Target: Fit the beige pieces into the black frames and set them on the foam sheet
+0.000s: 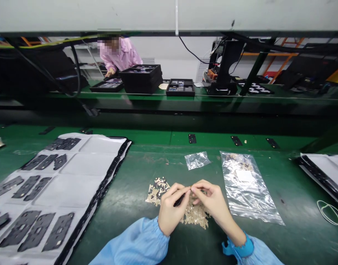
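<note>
My left hand (171, 213) and my right hand (211, 202) meet fingertip to fingertip over a pile of small tan parts (195, 215) on the green bench. The left hand pinches a thin dark tool, like tweezers (180, 200). The right fingers pinch something tiny against the left fingertips; I cannot make out what. A second heap of tan parts (157, 189) lies just left of my hands. Both sleeves are light blue.
A large clear bag (244, 187) with tan parts lies to the right, a small clear bag (198, 160) behind my hands. A white tray (83, 173) of flat black pieces fills the left. Another tray (327, 169) sits at right. A person in pink works at stacked black trays (142, 77) across the line.
</note>
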Demonstrator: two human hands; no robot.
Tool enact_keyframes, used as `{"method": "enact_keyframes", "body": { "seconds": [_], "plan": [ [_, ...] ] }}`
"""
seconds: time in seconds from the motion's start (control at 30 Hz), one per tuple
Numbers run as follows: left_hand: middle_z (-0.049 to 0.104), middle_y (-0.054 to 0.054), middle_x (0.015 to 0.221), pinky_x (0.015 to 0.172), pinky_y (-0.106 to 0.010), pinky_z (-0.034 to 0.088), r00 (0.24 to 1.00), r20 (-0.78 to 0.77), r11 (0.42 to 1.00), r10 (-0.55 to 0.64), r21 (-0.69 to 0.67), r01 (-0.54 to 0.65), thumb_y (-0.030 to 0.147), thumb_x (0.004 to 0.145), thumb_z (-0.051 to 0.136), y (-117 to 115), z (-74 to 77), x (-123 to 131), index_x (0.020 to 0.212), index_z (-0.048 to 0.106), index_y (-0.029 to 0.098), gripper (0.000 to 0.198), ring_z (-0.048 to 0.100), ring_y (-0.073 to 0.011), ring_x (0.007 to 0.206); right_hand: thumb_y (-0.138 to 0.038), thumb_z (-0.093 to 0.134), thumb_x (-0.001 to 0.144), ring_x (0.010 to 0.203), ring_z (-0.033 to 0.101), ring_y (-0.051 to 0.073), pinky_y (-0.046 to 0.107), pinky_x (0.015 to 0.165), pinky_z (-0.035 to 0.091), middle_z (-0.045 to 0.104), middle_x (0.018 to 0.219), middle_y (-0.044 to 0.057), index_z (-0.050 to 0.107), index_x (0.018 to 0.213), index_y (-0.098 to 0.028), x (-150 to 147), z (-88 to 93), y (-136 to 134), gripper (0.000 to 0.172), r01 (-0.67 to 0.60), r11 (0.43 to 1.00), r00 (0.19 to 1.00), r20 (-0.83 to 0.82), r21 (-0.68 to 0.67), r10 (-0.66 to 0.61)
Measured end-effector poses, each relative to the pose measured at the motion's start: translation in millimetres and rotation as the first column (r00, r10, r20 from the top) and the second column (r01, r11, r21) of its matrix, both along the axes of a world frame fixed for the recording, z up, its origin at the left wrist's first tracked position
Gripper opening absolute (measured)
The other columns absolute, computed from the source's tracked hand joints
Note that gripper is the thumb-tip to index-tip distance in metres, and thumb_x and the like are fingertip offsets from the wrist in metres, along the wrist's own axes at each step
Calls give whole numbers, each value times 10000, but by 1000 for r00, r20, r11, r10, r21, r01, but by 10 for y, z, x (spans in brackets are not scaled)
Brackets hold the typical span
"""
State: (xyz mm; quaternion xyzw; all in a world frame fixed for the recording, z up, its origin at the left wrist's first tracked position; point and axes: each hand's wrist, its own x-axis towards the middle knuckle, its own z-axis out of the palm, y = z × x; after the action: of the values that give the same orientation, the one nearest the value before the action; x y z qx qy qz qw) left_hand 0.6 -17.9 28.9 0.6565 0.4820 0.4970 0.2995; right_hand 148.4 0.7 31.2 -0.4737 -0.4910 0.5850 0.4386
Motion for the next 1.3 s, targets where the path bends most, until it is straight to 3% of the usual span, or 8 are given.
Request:
{"method": "enact_keyframes", "body": {
  "seconds": [0.13, 0.23, 0.33, 0.63, 0.83, 0.93, 1.07, 1.3],
  "plan": [
    [616, -48, 790, 625, -239, 452, 986, 163, 977, 38, -215, -2, 209, 812, 592, 65, -8, -33, 860, 718, 172, 141, 577, -141, 701, -365, 722, 703, 695, 589, 173, 275, 463, 587, 585, 857, 55, 726, 860, -175, 21, 38, 28, 247, -12, 1000, 1000, -28, -10, 12],
    [575, -11, 694, 505, -209, 408, 915, 393, 883, 85, -455, 114, 283, 795, 616, 92, -10, -40, 797, 692, 153, 150, 490, -84, 531, -371, 728, 699, 679, 566, 163, 236, 430, 553, 600, 807, 54, 722, 807, -163, 37, 67, 51, 234, 19, 998, 997, -71, -57, -23],
    [470, 37, 525, 475, -196, 380, 823, 552, 809, 133, -540, 232, 293, 775, 634, 91, -12, -21, 772, 663, 135, 160, 419, -69, 473, -364, 745, 689, 622, 553, 139, 193, 408, 509, 618, 712, 42, 709, 792, -151, 38, 77, 51, 240, 2, 988, 989, -144, -152, -24],
    [460, 39, 508, 480, -200, 390, 783, 608, 774, 127, -554, 305, 284, 742, 643, 79, 13, 10, 768, 652, 117, 169, 427, -77, 482, -375, 749, 686, 476, 495, 98, 183, 360, 458, 554, 570, -13, 659, 736, -147, 2, 78, 14, 250, -38, 981, 984, -180, -190, 3],
    [567, 34, 651, 460, -226, 442, 677, 701, 835, 226, -497, 236, 150, 658, 467, 119, 44, -67, 729, 530, 175, 98, 515, -85, 435, -366, 739, 700, 442, 468, 80, 182, 364, 418, 530, 597, -27, 655, 728, -171, 1, 96, 2, 214, 57, 985, 978, -189, -162, -88],
    [570, 45, 575, 571, -257, 506, 712, 631, 831, 307, -542, 122, 133, 642, 493, 197, 45, -153, 666, 509, 171, 47, 602, -121, 522, -366, 724, 717, 495, 481, 93, 186, 407, 437, 545, 611, -14, 691, 769, -171, 6, 158, -20, 204, -9, 977, 973, -227, -211, -40],
    [714, -59, 785, 770, -296, 514, 793, 508, 854, 336, -519, -29, 213, 680, 645, 297, 15, -250, 877, 639, 125, 215, 680, -188, 789, -332, 670, 774, 717, 564, 131, 201, 545, 502, 625, 897, 48, 727, 899, -186, -3, 232, -62, 200, -119, 960, 951, -308, -253, 36],
    [705, -136, 1029, 914, -368, 484, 843, 487, 883, 227, -469, 33, 311, 744, 672, 291, -35, -245, 1046, 650, 112, 363, 654, -245, 984, -386, 612, 813, 944, 584, 205, 297, 698, 548, 535, 1253, 82, 737, 916, -198, -25, 233, -92, 248, -190, 945, 948, -299, -267, 106]
  ]
}}
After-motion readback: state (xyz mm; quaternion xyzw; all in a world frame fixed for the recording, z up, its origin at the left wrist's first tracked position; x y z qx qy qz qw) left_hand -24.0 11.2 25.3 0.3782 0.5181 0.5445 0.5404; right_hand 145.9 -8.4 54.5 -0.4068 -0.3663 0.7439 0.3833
